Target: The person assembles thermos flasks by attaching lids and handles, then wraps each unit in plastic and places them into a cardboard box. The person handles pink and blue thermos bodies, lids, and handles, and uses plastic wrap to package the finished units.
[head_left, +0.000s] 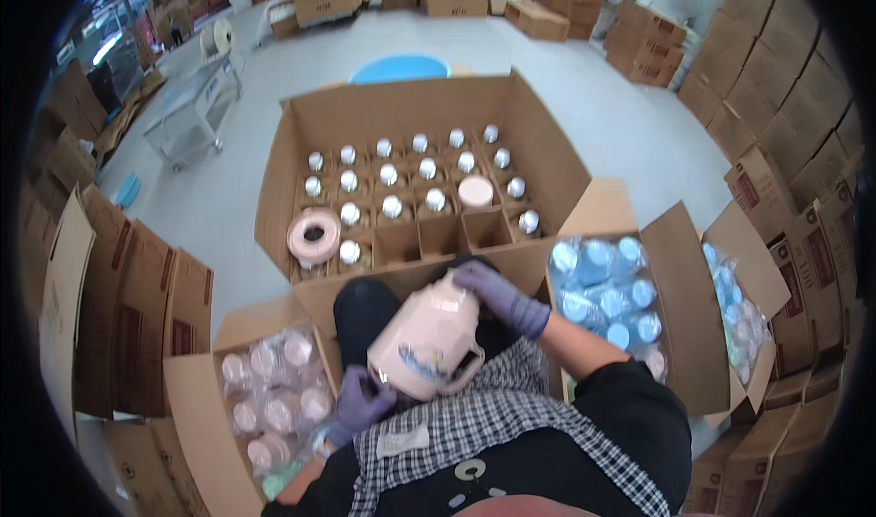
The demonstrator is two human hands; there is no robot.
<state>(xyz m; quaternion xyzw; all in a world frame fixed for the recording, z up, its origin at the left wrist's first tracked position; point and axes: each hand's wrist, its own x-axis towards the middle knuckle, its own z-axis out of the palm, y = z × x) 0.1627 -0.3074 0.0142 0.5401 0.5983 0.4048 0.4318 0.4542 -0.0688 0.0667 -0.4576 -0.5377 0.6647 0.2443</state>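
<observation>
A pale pink thermos jug (427, 339) with a side handle and a printed motif lies tilted across my lap. My left hand (360, 406), in a purple glove, grips its wide base end. At the narrower top end, my gloved right hand (497, 295) has its fingers closed round the rim. Just beyond my knees stands a large divided carton (315, 291) with several silver-topped bottles (391, 205) in its compartments. A pink ring-shaped part (314, 234) rests at its near left corner. A round pink lid (475, 191) sits among the bottles.
To my left is a carton of plastic-wrapped pink-topped items (278, 412). On the right, another carton holds wrapped blue-topped items (598, 261). Stacked brown cartons (766, 47) line both sides. Farther off are a blue basin (401, 68) and a wheeled trolley (193, 97).
</observation>
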